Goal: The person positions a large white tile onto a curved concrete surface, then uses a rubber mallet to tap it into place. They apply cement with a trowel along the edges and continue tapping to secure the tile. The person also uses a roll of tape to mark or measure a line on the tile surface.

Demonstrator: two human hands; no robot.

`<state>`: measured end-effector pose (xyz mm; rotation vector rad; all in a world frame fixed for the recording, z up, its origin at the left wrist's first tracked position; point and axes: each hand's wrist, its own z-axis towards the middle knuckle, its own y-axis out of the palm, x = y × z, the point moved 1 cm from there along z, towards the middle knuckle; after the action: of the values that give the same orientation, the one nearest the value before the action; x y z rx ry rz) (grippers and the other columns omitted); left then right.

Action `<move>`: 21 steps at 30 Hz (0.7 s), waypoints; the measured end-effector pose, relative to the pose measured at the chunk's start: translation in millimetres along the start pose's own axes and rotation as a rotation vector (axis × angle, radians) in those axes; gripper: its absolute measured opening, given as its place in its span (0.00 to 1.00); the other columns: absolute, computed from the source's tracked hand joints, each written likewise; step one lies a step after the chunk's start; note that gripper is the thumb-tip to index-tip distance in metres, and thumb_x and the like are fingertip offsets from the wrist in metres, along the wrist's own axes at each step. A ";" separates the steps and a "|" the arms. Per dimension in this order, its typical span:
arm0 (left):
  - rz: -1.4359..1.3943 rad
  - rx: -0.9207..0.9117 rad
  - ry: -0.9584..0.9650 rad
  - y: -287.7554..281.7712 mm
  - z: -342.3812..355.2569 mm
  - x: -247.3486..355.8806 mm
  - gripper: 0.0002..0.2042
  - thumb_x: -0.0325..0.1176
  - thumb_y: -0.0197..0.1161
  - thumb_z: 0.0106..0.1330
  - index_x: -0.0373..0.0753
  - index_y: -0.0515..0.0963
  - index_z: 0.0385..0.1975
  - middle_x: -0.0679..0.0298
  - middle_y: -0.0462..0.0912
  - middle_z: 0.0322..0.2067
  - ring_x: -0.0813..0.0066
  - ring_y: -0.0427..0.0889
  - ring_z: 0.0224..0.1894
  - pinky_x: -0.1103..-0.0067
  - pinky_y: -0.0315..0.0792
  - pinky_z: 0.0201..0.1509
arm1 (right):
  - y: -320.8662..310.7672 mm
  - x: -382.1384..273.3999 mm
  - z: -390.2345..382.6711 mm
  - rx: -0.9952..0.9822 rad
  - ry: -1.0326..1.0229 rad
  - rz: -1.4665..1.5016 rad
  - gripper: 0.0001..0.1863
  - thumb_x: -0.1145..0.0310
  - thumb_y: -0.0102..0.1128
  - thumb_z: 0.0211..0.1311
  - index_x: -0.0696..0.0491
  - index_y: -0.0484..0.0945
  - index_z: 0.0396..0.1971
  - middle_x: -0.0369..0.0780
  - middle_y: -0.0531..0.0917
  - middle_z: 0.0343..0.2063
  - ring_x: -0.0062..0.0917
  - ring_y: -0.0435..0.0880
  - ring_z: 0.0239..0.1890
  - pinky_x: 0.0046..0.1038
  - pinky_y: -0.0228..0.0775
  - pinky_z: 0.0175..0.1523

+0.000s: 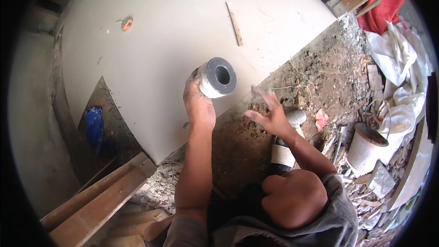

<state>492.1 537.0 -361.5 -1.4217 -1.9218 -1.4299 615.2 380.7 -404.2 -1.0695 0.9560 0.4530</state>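
Observation:
My left hand [200, 105] is raised above the pale sheet and closed around a spool [218, 77]. The spool has a dark grey end with a round hole, and white string seems to be wound round its side. To its right, my right hand [270, 114] is open, fingers and thumb apart, with slight blur at the fingertips. A thin white string [286, 87] runs from near those fingertips over the dirt to the right; whether it touches them I cannot tell. Beneath my hands lies the large pale sheet [160, 64].
An orange and black tape measure [127, 23] and a thin wood strip [234, 24] lie on the sheet. A grey mallet-like head [296, 118] lies beside my right wrist. A bucket [366, 146], white sacks [398, 64] and rubble are at right; wooden boards [98, 201] at lower left.

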 end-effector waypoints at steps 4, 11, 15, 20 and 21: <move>0.101 -0.137 0.037 10.1 -8.1 -4.4 0.18 0.31 0.51 0.70 0.29 0.68 0.56 0.57 0.77 0.50 0.69 0.76 0.54 0.72 0.68 0.61 | 9.5 -2.2 15.1 -0.327 0.212 0.506 0.37 0.54 0.70 0.57 0.56 0.67 0.62 0.48 0.71 0.61 0.33 0.71 0.60 0.37 0.66 0.62; 0.155 -0.276 -0.001 11.4 -13.0 7.8 0.22 0.28 0.55 0.69 0.27 0.64 0.61 0.55 0.75 0.53 0.72 0.74 0.56 0.74 0.66 0.63 | -14.4 20.8 23.0 -0.339 0.523 0.401 0.36 0.46 0.65 0.58 0.55 0.71 0.59 0.48 0.72 0.59 0.36 0.72 0.60 0.36 0.68 0.63; 0.250 -0.338 0.036 20.4 -23.2 -0.1 0.23 0.27 0.58 0.68 0.27 0.64 0.61 0.55 0.76 0.52 0.73 0.74 0.56 0.75 0.66 0.62 | -1.8 10.7 30.6 -0.250 0.138 0.194 0.37 0.46 0.67 0.57 0.54 0.70 0.60 0.50 0.71 0.58 0.39 0.69 0.62 0.38 0.64 0.65; 0.300 -0.314 0.096 30.0 -26.3 8.7 0.26 0.27 0.59 0.67 0.28 0.62 0.64 0.56 0.76 0.53 0.74 0.74 0.55 0.76 0.67 0.61 | -10.1 19.2 14.9 -0.402 0.430 0.645 0.19 0.51 0.59 0.66 0.51 0.84 0.43 0.42 0.86 0.38 0.33 0.81 0.49 0.37 0.69 0.60; 0.243 -0.378 0.008 29.8 -27.1 11.1 0.26 0.26 0.59 0.67 0.29 0.62 0.64 0.57 0.76 0.53 0.74 0.75 0.55 0.76 0.67 0.61 | -19.9 24.4 15.1 -0.430 0.391 0.537 0.20 0.51 0.57 0.67 0.52 0.83 0.44 0.43 0.85 0.39 0.34 0.82 0.49 0.38 0.71 0.58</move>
<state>505.7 518.8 -326.5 -1.7389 -1.4599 -1.7333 649.2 382.3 -411.7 -1.3116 1.5522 0.9437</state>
